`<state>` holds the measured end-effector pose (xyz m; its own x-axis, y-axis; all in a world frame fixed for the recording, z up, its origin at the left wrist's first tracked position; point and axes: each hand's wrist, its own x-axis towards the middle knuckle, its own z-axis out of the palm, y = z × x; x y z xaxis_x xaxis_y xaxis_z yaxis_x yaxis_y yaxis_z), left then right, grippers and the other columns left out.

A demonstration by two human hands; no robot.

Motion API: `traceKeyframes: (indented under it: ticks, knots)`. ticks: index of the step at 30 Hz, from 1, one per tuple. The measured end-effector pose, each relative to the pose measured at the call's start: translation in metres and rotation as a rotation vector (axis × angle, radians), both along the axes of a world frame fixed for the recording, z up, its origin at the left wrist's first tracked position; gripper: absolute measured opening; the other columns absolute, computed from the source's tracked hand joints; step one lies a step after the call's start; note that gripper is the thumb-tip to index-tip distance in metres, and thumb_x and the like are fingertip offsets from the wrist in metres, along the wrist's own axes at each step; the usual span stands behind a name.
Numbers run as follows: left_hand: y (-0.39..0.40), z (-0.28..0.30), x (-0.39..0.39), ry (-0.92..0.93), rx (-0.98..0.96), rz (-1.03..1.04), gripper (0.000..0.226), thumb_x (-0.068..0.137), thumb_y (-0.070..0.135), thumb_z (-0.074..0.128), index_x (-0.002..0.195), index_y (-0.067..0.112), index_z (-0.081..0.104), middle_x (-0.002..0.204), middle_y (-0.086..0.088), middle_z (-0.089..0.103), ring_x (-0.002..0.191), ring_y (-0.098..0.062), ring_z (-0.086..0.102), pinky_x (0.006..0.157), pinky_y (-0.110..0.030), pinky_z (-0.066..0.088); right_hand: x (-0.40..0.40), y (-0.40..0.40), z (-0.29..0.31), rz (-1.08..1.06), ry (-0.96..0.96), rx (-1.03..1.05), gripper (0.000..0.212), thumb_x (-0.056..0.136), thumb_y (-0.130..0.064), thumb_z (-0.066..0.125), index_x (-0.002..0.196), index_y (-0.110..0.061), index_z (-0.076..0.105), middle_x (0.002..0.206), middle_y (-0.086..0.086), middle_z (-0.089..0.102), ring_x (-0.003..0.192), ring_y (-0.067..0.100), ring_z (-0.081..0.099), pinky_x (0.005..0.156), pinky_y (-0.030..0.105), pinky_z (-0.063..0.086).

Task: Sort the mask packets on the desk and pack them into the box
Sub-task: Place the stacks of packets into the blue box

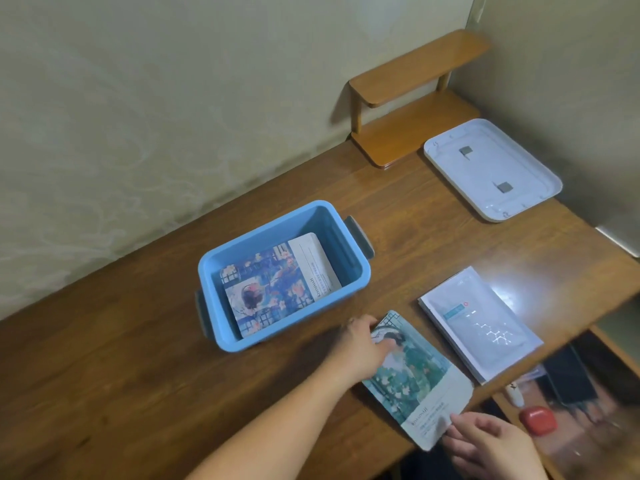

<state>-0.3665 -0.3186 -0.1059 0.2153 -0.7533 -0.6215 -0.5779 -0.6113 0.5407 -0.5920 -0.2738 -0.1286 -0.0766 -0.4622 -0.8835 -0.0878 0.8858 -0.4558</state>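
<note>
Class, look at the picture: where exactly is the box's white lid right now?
The white lid lies upside down at the desk's far right, beside the small wooden shelf, well away from the blue box.

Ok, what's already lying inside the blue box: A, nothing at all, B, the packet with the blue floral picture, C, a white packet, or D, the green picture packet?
B: the blue floral packet lies flat on the bottom of the blue box, while the green packet and the white packets sit out on the desk.
</note>
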Motion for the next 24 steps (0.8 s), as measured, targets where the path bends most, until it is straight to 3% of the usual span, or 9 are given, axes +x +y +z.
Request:
traceKeyframes:
  ticks: [2, 3, 7, 9, 12, 16, 20, 22, 24]
  knots:
    - [0.006, -0.003, 0.005, 0.155, 0.083, 0.014, 0.031, 0.087, 0.042, 0.067, 0.105, 0.018, 0.065, 0.101, -0.003, 0.07, 0.085, -0.016, 0.067, 0.075, -0.03, 0.052, -0.001, 0.003, -0.001, 0.011, 0.02, -0.001, 0.028, 0.082, -0.012, 0.075, 0.099, 0.004, 0.059, 0.084, 0.023, 0.073, 0.085, 0.038, 0.071, 0.071, 0.044, 0.057]
    - [0.011, -0.003, 0.006, 0.221, 0.119, 0.013, 0.032, 0.087, 0.044, 0.067, 0.105, 0.018, 0.065, 0.101, -0.004, 0.071, 0.084, -0.017, 0.069, 0.075, -0.03, 0.053, -0.001, 0.005, -0.002, 0.029, 0.036, -0.002, 0.026, 0.083, -0.012, 0.075, 0.098, 0.004, 0.06, 0.084, 0.024, 0.073, 0.085, 0.038, 0.071, 0.066, 0.042, 0.057]
    - [0.031, 0.004, 0.003, 0.269, 0.103, -0.069, 0.022, 0.094, 0.04, 0.058, 0.107, 0.022, 0.061, 0.108, 0.0, 0.069, 0.094, -0.017, 0.067, 0.081, -0.035, 0.054, 0.0, 0.011, -0.003, 0.167, 0.139, -0.074, 0.021, 0.084, -0.014, 0.073, 0.086, 0.005, 0.065, 0.071, 0.022, 0.071, 0.07, 0.034, 0.069, 0.063, 0.035, 0.055]
    - [0.042, 0.015, 0.003, 0.269, 0.051, -0.039, 0.019, 0.096, 0.039, 0.055, 0.107, 0.024, 0.061, 0.108, 0.005, 0.07, 0.097, -0.014, 0.067, 0.089, -0.038, 0.054, -0.002, 0.012, 0.005, 0.24, 0.181, -0.204, 0.017, 0.083, -0.006, 0.073, 0.077, 0.007, 0.063, 0.06, 0.016, 0.069, 0.061, 0.031, 0.065, 0.06, 0.028, 0.05]
    - [0.058, 0.057, 0.022, 0.298, -0.108, 0.09, 0.017, 0.094, 0.037, 0.059, 0.105, 0.025, 0.064, 0.104, 0.012, 0.072, 0.098, -0.007, 0.067, 0.092, -0.038, 0.053, 0.014, -0.004, 0.048, 0.223, 0.116, -0.439, 0.005, 0.083, 0.001, 0.069, 0.081, -0.001, 0.065, 0.07, 0.01, 0.074, 0.071, 0.028, 0.069, 0.061, 0.022, 0.05]
    - [0.067, 0.129, 0.076, 0.356, -0.415, 0.372, 0.014, 0.094, 0.026, 0.064, 0.108, 0.023, 0.067, 0.107, 0.012, 0.073, 0.106, -0.007, 0.066, 0.094, -0.036, 0.051, 0.089, -0.058, 0.124, 0.361, -0.198, -0.693, 0.026, 0.082, -0.043, 0.069, 0.102, -0.027, 0.062, 0.087, 0.003, 0.076, 0.078, 0.016, 0.072, 0.067, 0.038, 0.058]
    - [0.06, 0.143, 0.137, 0.095, -0.475, 0.582, 0.008, 0.092, 0.032, 0.066, 0.099, 0.029, 0.068, 0.097, 0.005, 0.075, 0.093, -0.02, 0.07, 0.084, -0.052, 0.056, 0.18, -0.112, 0.141, 0.684, -0.152, -0.813, 0.029, 0.088, -0.04, 0.061, 0.111, -0.024, 0.053, 0.087, -0.002, 0.074, 0.076, 0.013, 0.072, 0.061, 0.04, 0.059]
    - [0.055, 0.134, 0.157, -0.038, -0.438, 0.595, 0.014, 0.089, 0.032, 0.069, 0.103, 0.031, 0.064, 0.091, 0.008, 0.074, 0.085, -0.012, 0.071, 0.077, -0.048, 0.059, 0.211, -0.131, 0.13, 0.81, -0.044, -0.807, 0.023, 0.093, -0.033, 0.06, 0.111, -0.025, 0.047, 0.088, -0.008, 0.068, 0.074, 0.009, 0.068, 0.057, 0.03, 0.057]
    - [0.053, 0.124, 0.168, -0.212, -0.377, 0.505, 0.038, 0.089, 0.034, 0.069, 0.124, 0.028, 0.056, 0.086, 0.008, 0.071, 0.079, -0.009, 0.069, 0.072, -0.039, 0.059, 0.229, -0.142, 0.118, 0.919, 0.058, -0.764, 0.025, 0.094, -0.031, 0.057, 0.115, -0.025, 0.045, 0.093, -0.007, 0.064, 0.074, 0.004, 0.062, 0.053, 0.021, 0.049]
